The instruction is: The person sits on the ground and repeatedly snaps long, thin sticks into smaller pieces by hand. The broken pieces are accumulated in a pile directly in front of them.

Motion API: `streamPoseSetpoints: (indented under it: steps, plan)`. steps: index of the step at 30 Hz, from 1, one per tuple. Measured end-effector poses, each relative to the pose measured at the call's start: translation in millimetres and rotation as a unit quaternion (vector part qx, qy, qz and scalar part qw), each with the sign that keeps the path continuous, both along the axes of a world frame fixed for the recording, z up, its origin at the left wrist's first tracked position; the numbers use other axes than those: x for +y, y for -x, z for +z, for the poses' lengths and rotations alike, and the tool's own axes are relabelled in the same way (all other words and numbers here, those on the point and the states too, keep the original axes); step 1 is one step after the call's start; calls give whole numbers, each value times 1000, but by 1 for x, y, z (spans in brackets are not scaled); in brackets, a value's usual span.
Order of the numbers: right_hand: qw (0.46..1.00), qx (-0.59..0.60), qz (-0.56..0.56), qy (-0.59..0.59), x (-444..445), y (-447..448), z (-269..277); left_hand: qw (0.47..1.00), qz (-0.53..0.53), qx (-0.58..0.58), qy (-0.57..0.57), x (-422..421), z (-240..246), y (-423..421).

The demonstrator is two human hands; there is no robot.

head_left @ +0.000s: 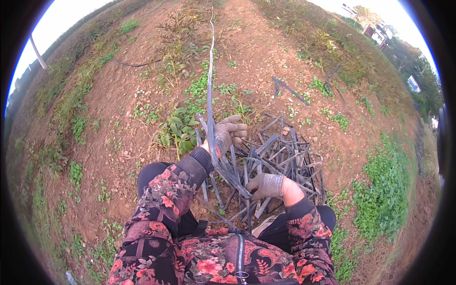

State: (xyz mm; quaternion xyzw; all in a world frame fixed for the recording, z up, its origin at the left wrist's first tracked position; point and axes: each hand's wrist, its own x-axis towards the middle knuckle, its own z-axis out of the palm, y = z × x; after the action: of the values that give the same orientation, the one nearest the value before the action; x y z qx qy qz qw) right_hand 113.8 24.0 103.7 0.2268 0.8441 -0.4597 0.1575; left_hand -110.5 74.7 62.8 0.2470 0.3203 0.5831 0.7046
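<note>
A long, flat black plastic strip (209, 89), which looks like drip irrigation tape, runs from far up the field down to me. It passes over my left wrist and bends near my right hand. My left hand (228, 133), in a dirty grey work glove, has its fingers apart and nothing in its palm. My gloved right hand (266, 186) is closed on the folded end of the strip, low in front of my lap. Beneath both hands lies a tangled heap of folded black strips (288, 156) on the soil; my hands hide part of it.
Loose pieces of black strip (290, 91) lie on the reddish soil beyond the heap. A leafy green plant (180, 130) grows left of my left hand. Dense green weeds (383, 192) stand at right. Another dark line (133, 65) lies across the ground at upper left.
</note>
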Motion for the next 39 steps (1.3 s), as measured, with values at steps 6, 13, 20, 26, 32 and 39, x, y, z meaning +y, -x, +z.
streamPoseSetpoints:
  steps: [6, 13, 20, 26, 32, 39]
  plan:
    - [965, -158, -116, -175, 38, -37, -45, 986, 113, -67, 106, -1, -1, 14]
    - [923, -177, -134, -313, 39, -33, -61, 981, -44, -189, -30, -2, 35, 9]
    - [883, -150, -295, -332, 51, -36, -89, 973, -194, -75, -96, -34, 51, -11]
    - [771, 299, -527, 197, 53, -28, -75, 795, -383, 388, -266, -81, -7, -61]
    - [627, 418, -506, 421, 42, 0, -25, 522, -310, 626, -490, -88, -57, -75]
    - [818, 436, -337, 167, 16, -10, 30, 839, -38, 531, -112, -18, -53, -28]
